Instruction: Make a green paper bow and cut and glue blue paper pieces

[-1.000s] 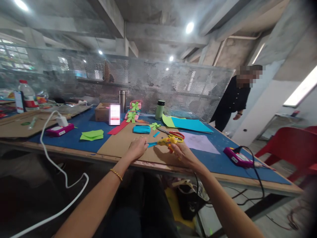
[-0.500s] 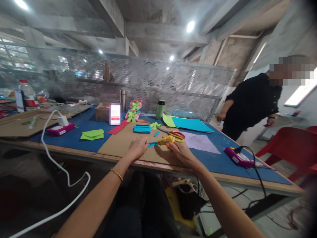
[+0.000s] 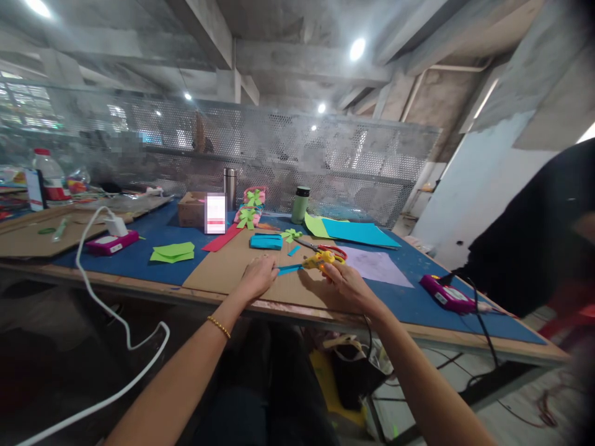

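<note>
My right hand [image 3: 346, 282] is wrapped round a yellow glue gun [image 3: 320, 260], its nozzle pointing left at the right end of a blue paper strip [image 3: 290, 269]. Pressed low on the cardboard sheet [image 3: 227, 266], my left hand [image 3: 260, 274] has its fingers closed on the strip's left end. Just beyond lie a stack of blue paper strips [image 3: 266, 241], a small blue piece [image 3: 294, 251] and a green paper bow [image 3: 292, 235]. Red-handled scissors [image 3: 337, 251] rest behind the glue gun, partly hidden by it.
Blue sheets [image 3: 362, 232], a lilac sheet [image 3: 381, 266] and a purple power strip [image 3: 446, 293] lie to the right. Green paper [image 3: 171, 253] and another power strip [image 3: 113, 243] are at left. A green bottle [image 3: 301, 205] stands behind. A person in black [image 3: 534, 235] is at the right edge.
My right hand and the glue gun have shifted slightly right, along the blue strip. My left hand has stayed put. The person at the right has moved closer to the table's right end.
</note>
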A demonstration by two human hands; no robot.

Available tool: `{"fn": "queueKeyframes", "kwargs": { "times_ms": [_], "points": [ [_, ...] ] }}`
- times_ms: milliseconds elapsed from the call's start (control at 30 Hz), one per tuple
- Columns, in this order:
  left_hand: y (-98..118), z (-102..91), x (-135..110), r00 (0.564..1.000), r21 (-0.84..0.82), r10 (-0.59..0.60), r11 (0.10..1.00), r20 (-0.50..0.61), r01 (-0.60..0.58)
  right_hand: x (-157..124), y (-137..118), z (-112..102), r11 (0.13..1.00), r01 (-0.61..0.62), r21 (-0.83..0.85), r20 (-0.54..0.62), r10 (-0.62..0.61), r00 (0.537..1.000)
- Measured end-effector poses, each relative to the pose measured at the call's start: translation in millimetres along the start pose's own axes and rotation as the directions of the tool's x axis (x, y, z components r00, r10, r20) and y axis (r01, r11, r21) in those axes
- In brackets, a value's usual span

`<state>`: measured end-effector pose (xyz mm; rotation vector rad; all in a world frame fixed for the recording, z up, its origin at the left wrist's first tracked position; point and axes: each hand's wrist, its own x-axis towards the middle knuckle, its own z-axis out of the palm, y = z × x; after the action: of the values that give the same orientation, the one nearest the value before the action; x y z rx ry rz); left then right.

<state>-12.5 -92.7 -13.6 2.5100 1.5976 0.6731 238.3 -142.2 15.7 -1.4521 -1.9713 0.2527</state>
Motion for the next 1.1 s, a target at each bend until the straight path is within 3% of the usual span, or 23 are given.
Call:
{"fn": "queueKeyframes", "kwargs": {
  "times_ms": [633,1100],
  "points": [
    [-2,0.6,0,1.0,-0.034,0.007,0.999,0.0,-0.007,0,14,-11,0.985,-0.126,-0.116,-0.037,0.123,0.992],
    [-7,6.7,2,1.0,-0.015,0.023,1.0,-0.019,-0.023,7,25,-14,0.969,-0.123,-0.213,-0.104,0.103,0.989]
  ]
}}
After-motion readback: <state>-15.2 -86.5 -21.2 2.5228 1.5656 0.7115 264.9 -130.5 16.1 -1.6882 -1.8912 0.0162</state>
